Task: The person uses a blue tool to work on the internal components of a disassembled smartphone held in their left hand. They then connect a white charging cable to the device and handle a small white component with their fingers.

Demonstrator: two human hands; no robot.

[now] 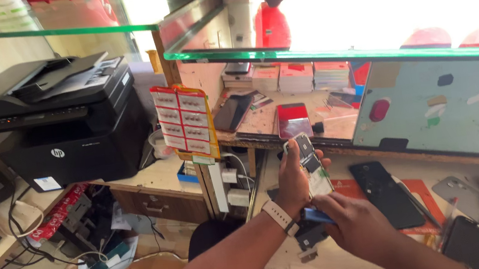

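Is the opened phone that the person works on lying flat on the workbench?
No. The left hand holds the opened phone up off the workbench, its bared insides facing the person, while the right hand touches its lower end.

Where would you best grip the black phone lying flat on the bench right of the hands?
Probably by the two long edges of the black phone, pinched from above. It lies flat and slanted on the bench, with its near end by the right hand, so both edges seem reachable.
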